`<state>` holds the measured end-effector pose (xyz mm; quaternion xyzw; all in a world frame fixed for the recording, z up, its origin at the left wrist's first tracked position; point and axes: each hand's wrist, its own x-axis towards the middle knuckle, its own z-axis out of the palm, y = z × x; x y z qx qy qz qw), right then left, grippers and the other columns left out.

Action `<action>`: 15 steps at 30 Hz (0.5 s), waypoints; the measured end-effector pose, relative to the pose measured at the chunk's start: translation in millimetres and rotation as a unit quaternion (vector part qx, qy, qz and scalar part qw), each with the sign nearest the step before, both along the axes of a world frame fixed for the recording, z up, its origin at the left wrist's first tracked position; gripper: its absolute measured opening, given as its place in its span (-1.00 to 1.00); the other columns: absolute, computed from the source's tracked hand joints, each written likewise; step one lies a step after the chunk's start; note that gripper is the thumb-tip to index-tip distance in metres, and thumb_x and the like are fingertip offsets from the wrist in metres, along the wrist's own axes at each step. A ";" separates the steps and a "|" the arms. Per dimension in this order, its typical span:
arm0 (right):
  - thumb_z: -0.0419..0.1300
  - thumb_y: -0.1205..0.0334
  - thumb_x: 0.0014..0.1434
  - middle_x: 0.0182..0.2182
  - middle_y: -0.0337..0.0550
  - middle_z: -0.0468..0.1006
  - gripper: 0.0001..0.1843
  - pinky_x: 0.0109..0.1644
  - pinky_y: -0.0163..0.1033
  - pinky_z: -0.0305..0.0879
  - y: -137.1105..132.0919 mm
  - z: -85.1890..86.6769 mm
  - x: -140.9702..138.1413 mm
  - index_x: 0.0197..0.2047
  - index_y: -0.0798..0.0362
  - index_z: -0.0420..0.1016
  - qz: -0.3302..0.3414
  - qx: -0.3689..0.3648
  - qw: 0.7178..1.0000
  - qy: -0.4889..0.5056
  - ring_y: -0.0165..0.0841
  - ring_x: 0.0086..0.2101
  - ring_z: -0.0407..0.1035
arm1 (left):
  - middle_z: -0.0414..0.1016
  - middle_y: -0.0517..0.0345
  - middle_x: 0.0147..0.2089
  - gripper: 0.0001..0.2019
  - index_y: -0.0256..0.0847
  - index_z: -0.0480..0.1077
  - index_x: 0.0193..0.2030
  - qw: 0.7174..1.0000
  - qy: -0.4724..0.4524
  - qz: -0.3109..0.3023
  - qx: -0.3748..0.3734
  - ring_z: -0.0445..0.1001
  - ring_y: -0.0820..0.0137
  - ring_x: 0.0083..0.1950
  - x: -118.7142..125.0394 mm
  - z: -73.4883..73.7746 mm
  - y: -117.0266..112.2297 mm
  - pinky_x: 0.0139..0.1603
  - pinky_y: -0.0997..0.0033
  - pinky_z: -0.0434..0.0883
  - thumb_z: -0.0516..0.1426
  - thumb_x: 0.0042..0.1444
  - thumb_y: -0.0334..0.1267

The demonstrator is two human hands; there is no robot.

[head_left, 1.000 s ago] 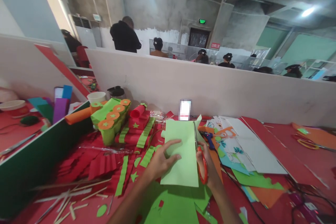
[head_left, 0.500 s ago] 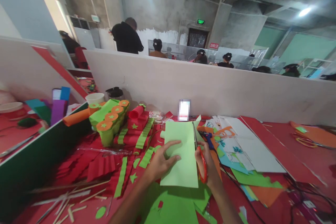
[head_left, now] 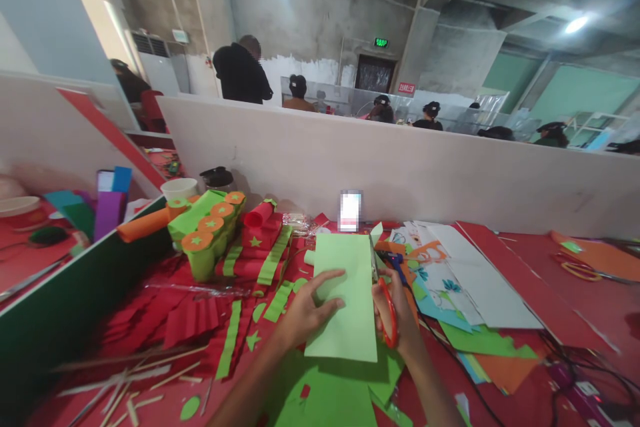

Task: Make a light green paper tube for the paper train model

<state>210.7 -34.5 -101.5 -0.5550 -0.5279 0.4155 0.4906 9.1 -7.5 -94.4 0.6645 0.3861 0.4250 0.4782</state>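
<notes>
A light green sheet of paper [head_left: 350, 327] is held up over darker green sheets [head_left: 330, 390]. My left hand [head_left: 310, 310] grips it by its left side, thumb and forefinger lying over the front; the other fingers are partly hidden. In my right hand [head_left: 393, 307] are scissors [head_left: 393, 332] with red handles, my fingers through the loops. Their blades point away from me along the sheet's right edge near the top. A small curled offcut [head_left: 376, 233] stands up beside the blade tips.
Red and green paper pieces with stars [head_left: 265, 253] and a green-orange paper model [head_left: 203, 267] lie left. Thin wooden sticks [head_left: 133, 387] are nearer. A blue glue gun [head_left: 395, 260] and white sheets [head_left: 490, 280] are right; a phone [head_left: 351, 210] leans on the partition [head_left: 280, 147].
The scissors' handles have shifted slightly right with my right hand. The offcut by the blade tips is lower and shorter in view. My left hand has hardly moved.
</notes>
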 end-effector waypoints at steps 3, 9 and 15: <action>0.08 -0.27 0.19 -0.70 -0.48 0.24 -0.43 -0.73 -0.38 0.05 0.7 -1.3 0.8 0.06 -0.04 0.15 0.012 -0.012 1.000 0.018 -0.44 -0.77 0.10 | 0.41 0.12 0.24 -0.53 -0.01 0.40 0.17 1.000 -0.010 0.011 -0.002 0.37 0.14 0.22 1.3 -0.9 -0.3 0.23 0.08 0.34 0.24 0.09 -0.13; 0.10 -0.27 0.16 -0.69 -0.47 0.27 -0.42 -0.74 -0.38 0.07 0.3 -1.5 1.1 0.06 -0.05 0.18 0.006 -0.001 1.000 0.004 -0.44 -0.78 0.14 | 0.44 0.09 0.21 -0.53 -0.04 0.43 0.14 1.000 -0.010 0.023 0.011 0.37 0.14 0.22 1.5 -1.6 0.4 0.27 0.07 0.29 0.26 0.06 -0.13; -0.01 -0.30 0.21 -0.72 -0.45 0.28 -0.44 -0.73 -0.35 0.16 2.5 0.2 1.7 0.06 -0.05 0.20 -0.013 0.024 0.999 -0.021 -0.38 -0.78 0.19 | 0.42 0.06 0.22 -0.54 -0.02 0.42 0.15 1.000 -0.001 0.003 -0.004 0.42 0.12 0.17 0.1 -0.7 -1.1 0.19 0.08 0.38 0.25 0.08 -0.12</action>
